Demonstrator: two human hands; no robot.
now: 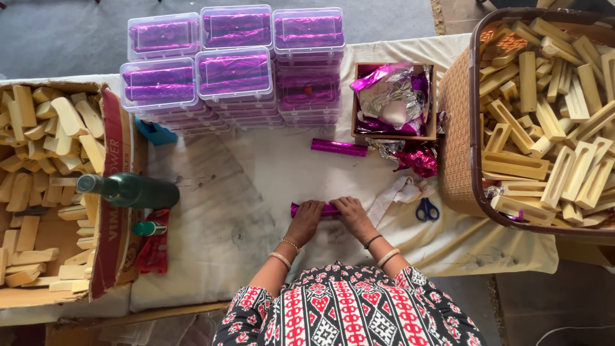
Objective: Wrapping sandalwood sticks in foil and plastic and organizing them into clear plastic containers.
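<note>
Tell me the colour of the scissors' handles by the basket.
Blue, on the scissors right of the hands, clearest in the head view.

We are looking straight down from a single head-worn camera, fairly high above the desk (256, 211); our own patterned clothing is filling the bottom edge, and the far desk edge is lying toward the top.

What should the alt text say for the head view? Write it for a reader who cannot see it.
Seen from above, a person's left hand and right hand press a purple foil-wrapped bar on a white cloth. Stacked clear boxes of purple bars stand beyond. A cardboard box and a woven basket hold pale wooden pieces.
</note>
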